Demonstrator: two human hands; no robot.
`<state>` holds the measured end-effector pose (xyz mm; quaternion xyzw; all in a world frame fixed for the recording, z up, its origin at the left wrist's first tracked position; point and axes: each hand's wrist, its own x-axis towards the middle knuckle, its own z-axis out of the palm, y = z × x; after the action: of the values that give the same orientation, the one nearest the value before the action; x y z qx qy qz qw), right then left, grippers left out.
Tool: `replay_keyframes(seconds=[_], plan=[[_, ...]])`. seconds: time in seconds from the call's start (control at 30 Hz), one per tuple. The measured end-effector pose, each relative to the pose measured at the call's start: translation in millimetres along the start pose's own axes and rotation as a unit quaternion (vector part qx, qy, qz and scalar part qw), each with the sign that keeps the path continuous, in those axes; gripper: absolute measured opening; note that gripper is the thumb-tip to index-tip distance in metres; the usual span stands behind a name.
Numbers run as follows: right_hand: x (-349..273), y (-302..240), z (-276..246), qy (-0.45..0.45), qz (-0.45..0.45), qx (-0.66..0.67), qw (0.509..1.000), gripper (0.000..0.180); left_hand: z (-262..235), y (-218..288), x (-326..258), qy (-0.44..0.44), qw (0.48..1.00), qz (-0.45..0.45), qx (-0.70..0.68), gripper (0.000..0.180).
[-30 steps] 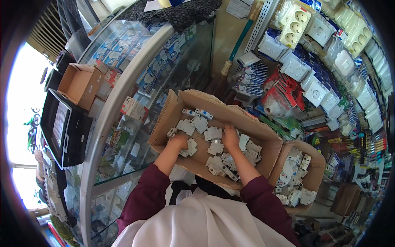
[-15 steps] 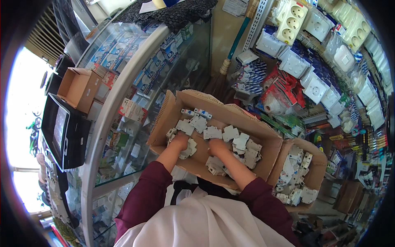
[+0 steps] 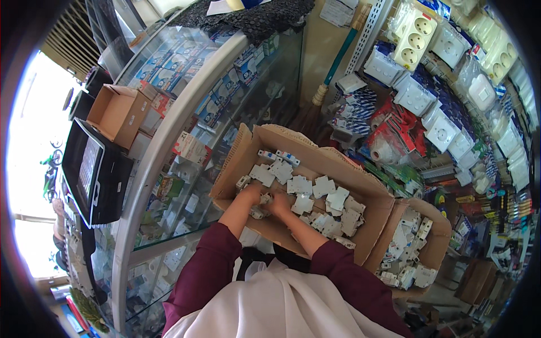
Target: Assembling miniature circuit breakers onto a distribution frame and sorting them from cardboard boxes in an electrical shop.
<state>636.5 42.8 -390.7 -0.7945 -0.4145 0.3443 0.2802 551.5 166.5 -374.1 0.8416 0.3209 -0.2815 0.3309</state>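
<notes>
Hands are meeting at the near left corner of the big cardboard box (image 3: 239, 163), and everything here is turning on that corner. The left hand (image 3: 252, 194) and the right hand (image 3: 279, 204) are sitting almost touching, fingers curled inward around a small white breaker (image 3: 262, 199) that is lying right between them; both seem to be pinching it, though the fingertips are too small to read for certain. The left hand is lying a shade nearer the box's left wall, the right hand a shade nearer the pile.

The rest of the white breakers (image 3: 315, 194) are spreading away from the hands toward the right and far side of the box, loose and jumbled, with no common long axis; the pile's spread is running along the box's length, up and to the right. So the right hand is the nearer one to the bulk of them.

A second, smaller box (image 3: 437, 248) of similar white parts is standing just beside the big one on the right, well apart from both hands. A glass display counter (image 3: 169, 141) is curving along the left.
</notes>
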Motion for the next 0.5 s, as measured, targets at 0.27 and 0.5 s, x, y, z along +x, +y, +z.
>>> replay_keyframes(seconds=[0.27,0.5], plan=[[-16,-29,-71,0.005,-0.069,0.03,0.997,0.053,-12,-8,-19,0.056,0.984,0.021,-0.168,0.051],[-45,-86,-136,0.209,-0.11,0.127,0.963,0.044,-46,66,-86,0.087,0.739,0.018,-0.668,0.059]])
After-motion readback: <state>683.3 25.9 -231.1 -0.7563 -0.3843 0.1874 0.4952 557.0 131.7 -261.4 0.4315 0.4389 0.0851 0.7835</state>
